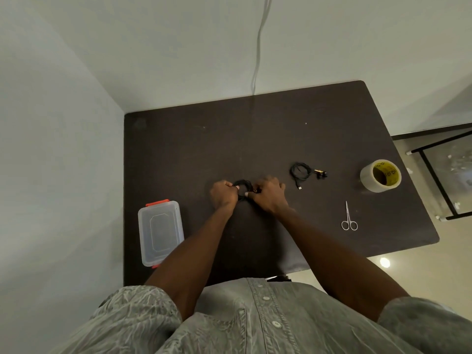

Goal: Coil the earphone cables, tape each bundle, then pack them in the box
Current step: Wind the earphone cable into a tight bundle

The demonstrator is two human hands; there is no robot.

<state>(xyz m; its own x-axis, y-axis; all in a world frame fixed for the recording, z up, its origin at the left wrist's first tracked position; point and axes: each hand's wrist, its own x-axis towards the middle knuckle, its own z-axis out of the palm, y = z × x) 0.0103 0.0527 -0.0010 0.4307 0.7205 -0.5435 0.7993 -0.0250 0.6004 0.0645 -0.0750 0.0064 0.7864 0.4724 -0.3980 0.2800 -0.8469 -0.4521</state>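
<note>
A coiled black earphone cable (244, 185) sits between my two hands at the middle of the dark table (255, 139). My left hand (223, 195) grips its left side and my right hand (267, 196) pinches its right side. A second black earphone cable (301, 171), loosely coiled with its earbuds beside it, lies to the right. The roll of clear tape (380, 175) stands near the right edge. A clear plastic box (160, 232) with orange clips, lid on, sits at the front left.
Small silver scissors (349, 218) lie front right of my hands. The table stands in a corner, with walls at the left and back. A white cord (258, 60) hangs down the back wall. A glass-topped black frame (449, 175) stands off the right edge.
</note>
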